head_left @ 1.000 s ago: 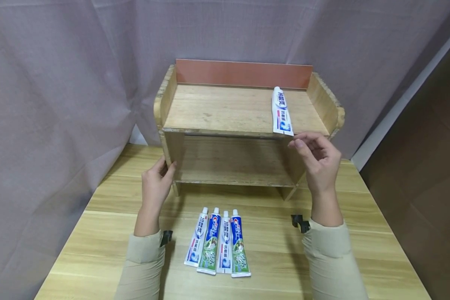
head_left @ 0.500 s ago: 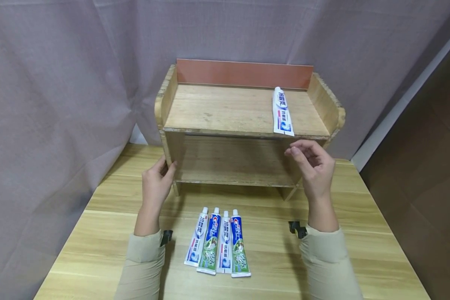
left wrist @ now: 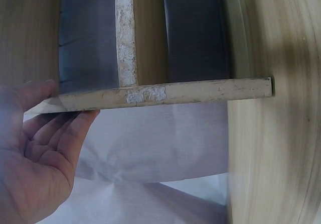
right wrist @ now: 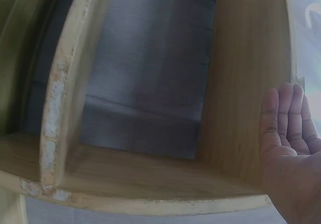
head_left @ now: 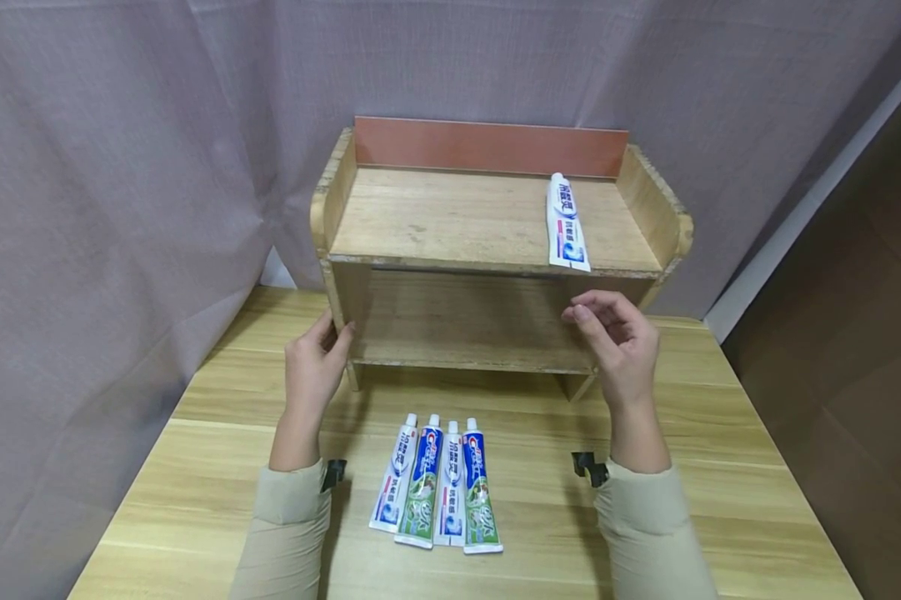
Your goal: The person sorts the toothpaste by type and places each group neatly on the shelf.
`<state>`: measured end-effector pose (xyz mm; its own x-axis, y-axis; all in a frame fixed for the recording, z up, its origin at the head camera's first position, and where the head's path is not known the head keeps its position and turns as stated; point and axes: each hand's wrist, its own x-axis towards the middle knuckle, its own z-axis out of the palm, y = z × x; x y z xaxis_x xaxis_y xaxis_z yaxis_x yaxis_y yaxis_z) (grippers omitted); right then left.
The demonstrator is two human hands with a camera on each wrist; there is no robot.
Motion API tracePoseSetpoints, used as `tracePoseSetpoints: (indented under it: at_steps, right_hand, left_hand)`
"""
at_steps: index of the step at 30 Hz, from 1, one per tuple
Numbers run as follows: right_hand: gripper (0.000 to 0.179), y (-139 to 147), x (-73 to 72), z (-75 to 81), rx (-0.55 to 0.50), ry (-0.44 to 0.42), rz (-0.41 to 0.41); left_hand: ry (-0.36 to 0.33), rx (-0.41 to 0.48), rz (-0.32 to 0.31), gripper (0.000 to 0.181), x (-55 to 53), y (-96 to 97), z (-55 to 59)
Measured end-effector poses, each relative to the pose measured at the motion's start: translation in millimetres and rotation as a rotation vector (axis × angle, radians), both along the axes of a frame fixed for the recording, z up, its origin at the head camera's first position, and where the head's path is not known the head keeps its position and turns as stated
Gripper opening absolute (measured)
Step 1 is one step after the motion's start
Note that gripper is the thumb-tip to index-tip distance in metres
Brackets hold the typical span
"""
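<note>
A small wooden shelf (head_left: 450, 317) with two boards stands at the back of the table. My left hand (head_left: 312, 363) holds its left side panel (left wrist: 195, 91), thumb on the inner face and fingers on the outer. On the top board lies a white toothpaste tube (head_left: 568, 223), its flat end over the front edge and its cap toward the back. My right hand (head_left: 621, 342) hangs just below that edge, fingers loosely bent and holding nothing. Nearer me, several toothpaste tubes lie side by side, white ones (head_left: 394, 475) alternating with blue-and-green ones (head_left: 480, 492), caps away from me.
A reddish-brown strip (head_left: 488, 147) runs along the back of the top board. Raised side panels (head_left: 651, 204) bound that board at both ends. Behind the shelf hangs a grey curtain (head_left: 450, 58). The wooden table (head_left: 217, 500) carries everything.
My right hand has drawn away from the flat end of the tube on the top board, moving down and slightly left. The left hand keeps its hold on the shelf.
</note>
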<state>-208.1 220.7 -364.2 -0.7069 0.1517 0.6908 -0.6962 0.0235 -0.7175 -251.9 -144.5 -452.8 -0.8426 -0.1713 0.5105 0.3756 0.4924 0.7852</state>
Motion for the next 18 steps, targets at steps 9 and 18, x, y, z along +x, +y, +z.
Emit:
tracePoseSetpoints:
  at_steps: [9, 18]
  right_hand:
    - [0.015, -3.7, 3.4, -8.1, -0.005, -0.011, 0.0]
    - [0.016, -9.0, 7.6, -21.7, 0.023, -0.046, -0.021]
  left_hand:
    - [0.001, 0.017, -0.013, 0.034, 0.1, 0.4, -1.0]
    - [0.002, 0.008, -0.013, 0.032, -0.6, -0.4, -1.1]
